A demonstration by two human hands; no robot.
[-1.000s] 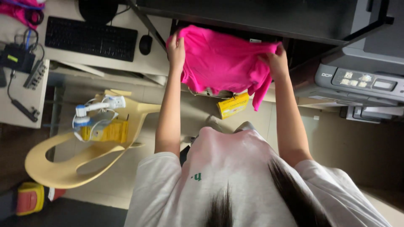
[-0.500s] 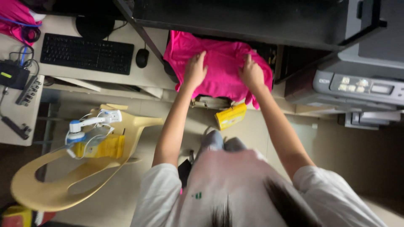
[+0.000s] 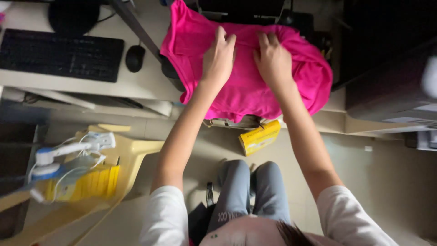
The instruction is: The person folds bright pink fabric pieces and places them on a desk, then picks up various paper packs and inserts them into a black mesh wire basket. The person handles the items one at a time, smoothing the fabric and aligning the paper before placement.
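A bright pink shirt (image 3: 246, 91) lies bunched on the desk edge (image 3: 150, 86), its lower part hanging over the front. My left hand (image 3: 218, 57) rests flat on the shirt's middle with its fingers stretched out. My right hand (image 3: 273, 59) sits just beside it on the cloth, fingers curled into a fold near the shirt's upper edge. Both forearms reach forward from my white sleeves.
A black keyboard (image 3: 59, 54) and a black mouse (image 3: 134, 58) lie on the desk to the left. A yellow box (image 3: 259, 136) sits under the desk edge. At the lower left a pale yellow chair (image 3: 132, 155) holds a blue-and-white device (image 3: 50, 159) with cables. A dark printer (image 3: 391, 82) stands at the right.
The shirt, first held up and spread between both hands, has come down onto the desk. Both hands have moved inward and now lie close together on top of it.
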